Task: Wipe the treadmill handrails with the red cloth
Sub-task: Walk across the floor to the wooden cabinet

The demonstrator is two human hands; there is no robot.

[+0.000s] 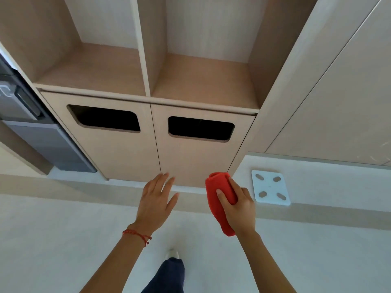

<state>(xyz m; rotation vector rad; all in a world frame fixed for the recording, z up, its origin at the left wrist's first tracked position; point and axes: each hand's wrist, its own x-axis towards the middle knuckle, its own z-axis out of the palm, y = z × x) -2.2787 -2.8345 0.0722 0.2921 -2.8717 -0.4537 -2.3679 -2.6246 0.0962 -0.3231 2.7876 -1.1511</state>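
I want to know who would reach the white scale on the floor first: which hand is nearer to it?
Right. The right hand, gripping the red cloth, is just left of the white scale. The left hand, fingers spread, is farther left, beyond the cloth.

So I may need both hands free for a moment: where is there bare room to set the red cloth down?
The two open shelf bays above the cabinet doors show bare boards. The floor before the cabinet is bare too, save the white scale at the right. The right hand grips the red cloth; the left hand is open.
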